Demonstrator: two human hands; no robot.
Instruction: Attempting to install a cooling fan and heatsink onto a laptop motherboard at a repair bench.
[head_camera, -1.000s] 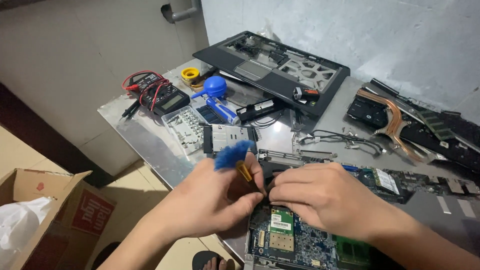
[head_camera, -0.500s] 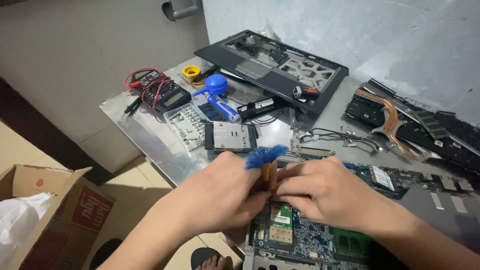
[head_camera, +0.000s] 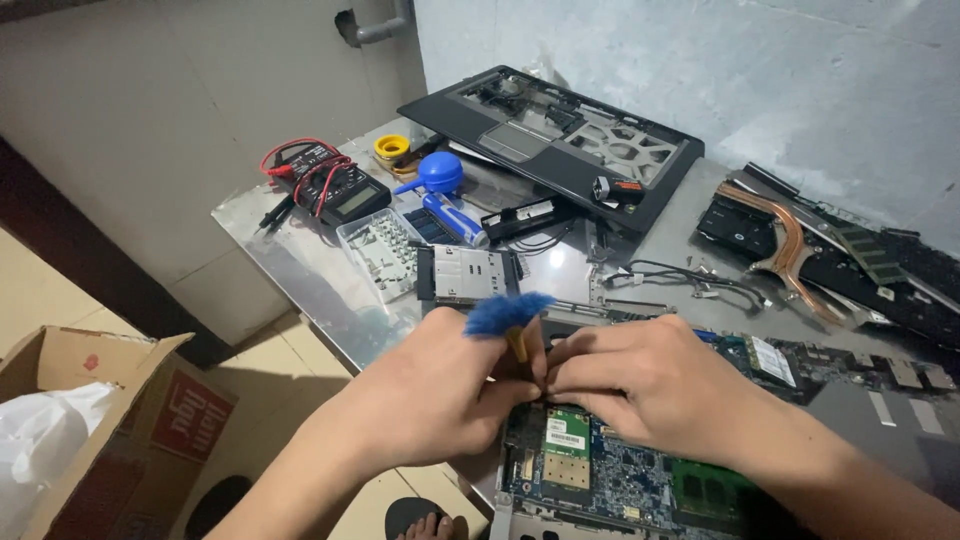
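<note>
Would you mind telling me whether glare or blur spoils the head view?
Head view: mostly sharp; the steel table shows soft glare near the card tray; the blue brush bristles look slightly smeared above the left hand; the right hand shades the circuit board.

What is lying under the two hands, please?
Under the left hand and right hand lies a blue circuit board with a small green card. The left hand holds a blue-bristled brush. The board part directly beneath the fingers is covered.

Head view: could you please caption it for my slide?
Both hands, left and right, work a blue-bristled brush over a laptop circuit board.
</note>
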